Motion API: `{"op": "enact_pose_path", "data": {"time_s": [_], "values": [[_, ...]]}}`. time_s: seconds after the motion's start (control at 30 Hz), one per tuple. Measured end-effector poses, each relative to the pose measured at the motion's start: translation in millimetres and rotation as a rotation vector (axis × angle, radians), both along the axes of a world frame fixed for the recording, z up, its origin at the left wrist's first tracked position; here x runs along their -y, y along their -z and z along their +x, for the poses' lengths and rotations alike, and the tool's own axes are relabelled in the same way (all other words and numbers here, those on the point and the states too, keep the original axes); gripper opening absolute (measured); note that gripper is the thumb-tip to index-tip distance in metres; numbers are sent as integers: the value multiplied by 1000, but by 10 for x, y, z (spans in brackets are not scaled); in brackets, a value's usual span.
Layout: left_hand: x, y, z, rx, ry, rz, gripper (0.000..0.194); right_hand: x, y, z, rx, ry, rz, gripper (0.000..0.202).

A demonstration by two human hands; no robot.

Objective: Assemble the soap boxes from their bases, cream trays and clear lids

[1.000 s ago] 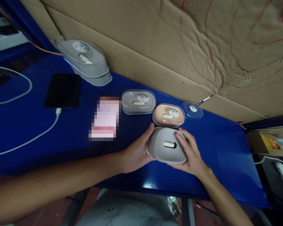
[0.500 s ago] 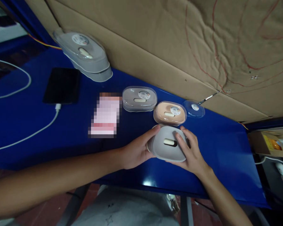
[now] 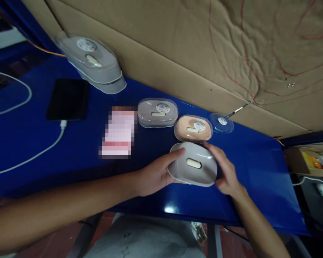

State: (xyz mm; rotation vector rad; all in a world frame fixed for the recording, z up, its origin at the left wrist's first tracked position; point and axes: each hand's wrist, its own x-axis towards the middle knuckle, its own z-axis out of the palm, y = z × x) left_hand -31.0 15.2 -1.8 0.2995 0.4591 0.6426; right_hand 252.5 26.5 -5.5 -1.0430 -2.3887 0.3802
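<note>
A grey oval plastic box (image 3: 204,172) with a cream oblong piece in the middle of its top is in my left hand (image 3: 158,175). The left thumb lies on the top face and the fingers go underneath. My right hand (image 3: 227,172) is just off the box's right end, fingers apart and holding nothing. Just behind sits a peach box (image 3: 181,133) under a clear lid. Left of that is another grey box (image 3: 145,114) with a clear lid. A loose clear lid (image 3: 216,126) with a round label lies to the right.
More grey boxes (image 3: 97,77) are stacked at the back left. A black phone (image 3: 67,100) on a white cable and a pixelated pink rectangle (image 3: 118,132) lie on the blue table (image 3: 258,186). Brown board (image 3: 164,46) stands along the back, with a thin pen-like tool (image 3: 238,110) against it.
My right hand has moved off the top of the grey box to its right side, fingers now free of it. The cream piece now sits more evenly in its slot.
</note>
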Motion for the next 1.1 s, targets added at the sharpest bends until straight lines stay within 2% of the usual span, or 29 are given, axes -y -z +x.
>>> {"op": "enact_pose_path", "data": {"time_s": [0.07, 0.13, 0.17, 0.27, 0.37, 0.5, 0.6, 0.67, 0.77, 0.87, 0.97, 1.1], "values": [[3, 19, 1, -5, 19, -8, 60, -189, 54, 234, -75, 209, -4, 72], [-6, 29, 2, -10, 14, -8, 60, -380, 114, 440, 46, 388, 0, 68], [-15, 32, 2, -12, 8, -5, 60, -454, 139, 515, 136, 424, -4, 68], [-51, 37, 5, -49, -2, -1, 58, -525, 160, 612, 324, 461, 40, 68], [-71, 45, 14, -83, -2, -4, 58, -431, 114, 647, 358, 503, 101, 75], [-64, 58, 22, -72, 28, 14, 63, -347, 82, 813, 363, 452, -66, 94], [-52, 69, 18, -65, 32, 33, 62, -342, 31, 871, 267, 464, -69, 94], [-46, 79, 14, -50, 40, 59, 62, -292, -44, 760, 145, 432, -25, 91], [-33, 96, 12, -6, 62, 128, 67, -110, -144, 377, 5, 239, -46, 91], [-16, 123, 23, 41, 70, 195, 65, 99, -143, -55, 2, 64, -82, 101], [2, 170, 49, 52, 83, 230, 62, 212, -65, -316, 42, 17, -30, 107], [31, 218, 80, 55, 89, 225, 66, 236, 23, -391, 92, 14, 94, 111]]}}
